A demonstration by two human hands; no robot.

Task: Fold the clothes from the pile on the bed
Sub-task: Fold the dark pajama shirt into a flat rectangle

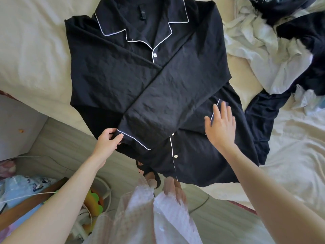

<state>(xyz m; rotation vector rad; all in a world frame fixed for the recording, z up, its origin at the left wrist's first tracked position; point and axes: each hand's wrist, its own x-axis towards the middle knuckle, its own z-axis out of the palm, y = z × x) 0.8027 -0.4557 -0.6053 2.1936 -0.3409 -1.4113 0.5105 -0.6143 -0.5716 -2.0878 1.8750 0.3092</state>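
Observation:
A black pyjama shirt with white piping lies face up on the cream bed, collar at the top. Both sleeves are folded across the chest, crossing in the middle. My left hand pinches the piped cuff of one sleeve at the shirt's lower left edge. My right hand rests flat with fingers spread on the other cuff at the lower right. A pile of white and dark clothes lies crumpled at the upper right of the bed.
The shirt's hem hangs over the bed edge toward my legs in pale dotted trousers. Another dark garment lies beside the shirt on the right. Floor clutter with cables, a wooden board and colourful items sits lower left.

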